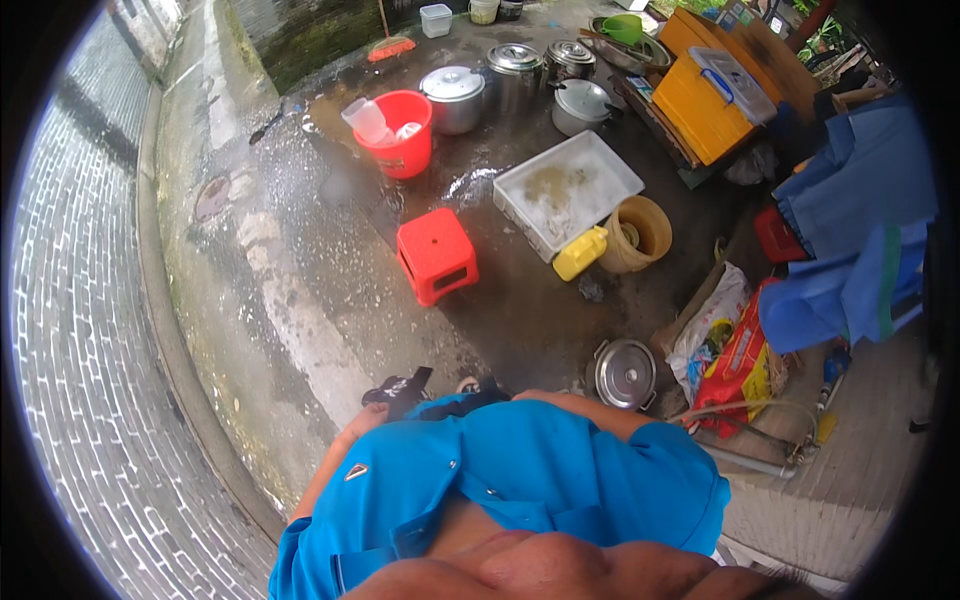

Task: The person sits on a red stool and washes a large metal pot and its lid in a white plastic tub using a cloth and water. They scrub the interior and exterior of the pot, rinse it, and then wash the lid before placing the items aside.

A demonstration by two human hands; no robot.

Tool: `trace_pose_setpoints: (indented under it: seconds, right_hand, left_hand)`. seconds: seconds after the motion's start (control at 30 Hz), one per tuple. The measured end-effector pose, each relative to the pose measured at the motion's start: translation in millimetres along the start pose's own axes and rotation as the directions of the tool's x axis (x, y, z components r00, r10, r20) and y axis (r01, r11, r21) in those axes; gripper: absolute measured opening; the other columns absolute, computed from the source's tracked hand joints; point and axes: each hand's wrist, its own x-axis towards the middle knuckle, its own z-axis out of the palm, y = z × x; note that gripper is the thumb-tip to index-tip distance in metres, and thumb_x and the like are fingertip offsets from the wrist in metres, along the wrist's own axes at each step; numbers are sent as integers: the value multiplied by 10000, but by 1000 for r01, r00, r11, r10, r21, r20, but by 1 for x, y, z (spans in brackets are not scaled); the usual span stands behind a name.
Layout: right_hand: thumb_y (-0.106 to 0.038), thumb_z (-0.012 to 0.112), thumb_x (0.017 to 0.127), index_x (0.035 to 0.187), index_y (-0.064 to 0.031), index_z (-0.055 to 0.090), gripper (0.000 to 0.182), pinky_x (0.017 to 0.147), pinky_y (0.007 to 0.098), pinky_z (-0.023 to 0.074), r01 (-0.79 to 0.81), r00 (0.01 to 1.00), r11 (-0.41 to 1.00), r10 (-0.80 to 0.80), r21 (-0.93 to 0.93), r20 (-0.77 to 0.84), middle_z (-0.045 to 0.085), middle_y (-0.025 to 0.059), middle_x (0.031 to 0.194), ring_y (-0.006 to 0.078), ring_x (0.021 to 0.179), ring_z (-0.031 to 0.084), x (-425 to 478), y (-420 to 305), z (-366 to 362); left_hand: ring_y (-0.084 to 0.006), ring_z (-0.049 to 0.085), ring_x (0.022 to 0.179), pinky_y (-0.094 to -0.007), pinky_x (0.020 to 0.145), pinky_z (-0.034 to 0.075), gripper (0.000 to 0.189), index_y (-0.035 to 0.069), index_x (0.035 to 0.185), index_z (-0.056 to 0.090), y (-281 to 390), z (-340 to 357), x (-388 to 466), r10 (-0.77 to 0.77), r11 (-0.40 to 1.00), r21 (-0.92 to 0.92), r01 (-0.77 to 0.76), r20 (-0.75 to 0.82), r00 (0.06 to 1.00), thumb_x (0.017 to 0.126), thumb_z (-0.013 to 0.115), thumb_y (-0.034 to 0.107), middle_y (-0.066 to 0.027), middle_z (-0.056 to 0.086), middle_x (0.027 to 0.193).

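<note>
My left hand hangs low at the left side of my bright blue shirt. Right by its fingers is a black item with pale markings and a strap-like end; whether the hand holds it, I cannot tell. Most of my right hand is hidden behind the shirt front, at waist height, so its fingers do not show. Ahead on the wet concrete stands a red plastic stool. A lidded metal pot sits on the ground beyond my right forearm.
Farther off are a red bucket holding a clear plastic jug, several lidded pots, a shallow white tub, a yellow jug and a tan bucket. Sacks and a hose lie right; a brick wall runs left.
</note>
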Motion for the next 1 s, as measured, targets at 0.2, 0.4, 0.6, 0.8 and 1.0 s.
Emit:
trace_pose_setpoints:
  seconds: [0.2,0.4,0.6,0.8,1.0]
  right_hand:
    - [-267,574,883,1029,-83,638,244,792,379,470,-102,995,993,102,54,3,643,73,971,163,905,579,69,-50,-80]
    - [-259,583,880,1029,-81,637,239,794,366,473,-283,957,890,288,356,41,641,74,972,163,914,579,130,-96,-142]
    - [-236,603,875,1034,-81,636,224,803,337,481,-214,968,843,251,494,-9,637,72,983,159,924,579,157,-133,-202]
    - [-213,620,877,1090,-74,624,254,796,310,495,-117,979,501,202,858,16,637,52,1000,144,895,584,145,-138,-269]
    - [-218,620,880,1118,-70,617,280,792,318,500,-125,992,552,69,824,104,639,45,997,142,883,586,127,-121,-367]
  left_hand:
    - [-123,614,841,-287,771,485,279,-9,1055,648,120,-34,68,7,995,96,-11,43,999,869,620,197,-71,669,1000]
    - [-118,610,825,-282,763,481,301,-13,1055,651,266,-81,139,-86,943,324,79,6,996,845,646,202,-66,673,971]
    - [-118,606,836,-285,771,477,300,-14,1025,667,369,-119,220,-177,827,546,133,27,984,804,659,188,-62,680,939]
    - [-111,567,821,-292,732,452,228,0,950,635,465,-62,297,-224,709,692,136,39,974,821,623,188,-56,642,890]
    - [-100,515,757,-303,667,420,170,8,833,581,492,-28,378,-286,656,751,68,164,944,836,590,178,-52,584,793]
